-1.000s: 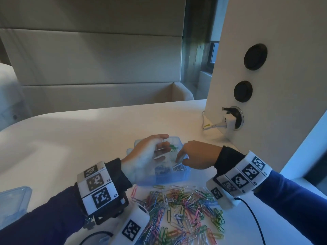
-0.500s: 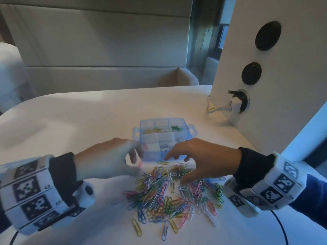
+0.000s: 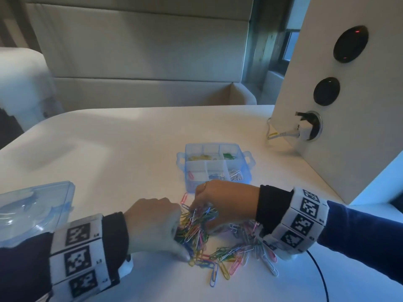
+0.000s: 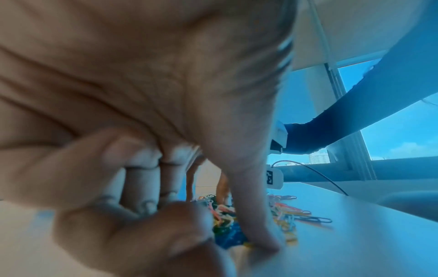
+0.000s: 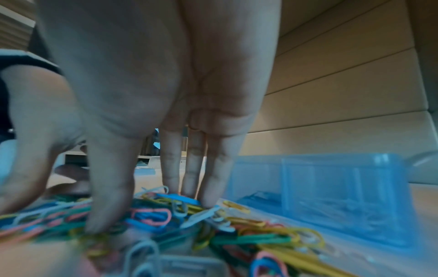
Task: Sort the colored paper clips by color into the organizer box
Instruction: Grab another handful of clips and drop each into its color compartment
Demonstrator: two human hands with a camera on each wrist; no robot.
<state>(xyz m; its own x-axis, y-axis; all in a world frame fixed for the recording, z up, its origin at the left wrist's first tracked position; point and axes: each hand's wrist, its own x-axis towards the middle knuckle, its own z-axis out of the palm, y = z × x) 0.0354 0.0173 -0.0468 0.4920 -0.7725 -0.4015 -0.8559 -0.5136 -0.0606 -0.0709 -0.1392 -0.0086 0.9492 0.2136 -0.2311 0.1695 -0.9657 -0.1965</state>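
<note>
The blue clear organizer box (image 3: 182, 160) stands open on the white table; its compartments hold yellow (image 3: 200, 158), green (image 3: 229, 156), pink (image 3: 191, 175), blue (image 3: 216, 176) and white clips (image 3: 236, 174). In front of it lies a mixed pile of colored paper clips (image 3: 226, 251). My left hand (image 3: 174, 236) is dug into the pile's left side; in the left wrist view its curled fingers and thumb (image 4: 258, 241) pinch a clump of clips (image 4: 228, 237). My right hand (image 3: 209, 205) rests on the pile's far side, with straight fingertips (image 5: 211, 202) touching the clips (image 5: 151, 218), near the box wall (image 5: 343, 196).
A clear blue lid (image 3: 37, 205) lies at the table's left edge. A white panel (image 3: 353, 118) with round black sockets and a plugged-in white cable (image 3: 303, 132) stands at the right. A black wire (image 3: 319, 273) trails from my right wrist. A padded bench runs behind the table.
Both hands have left the organizer box and come down onto the loose pile. The clips between them are now bunched up more tightly.
</note>
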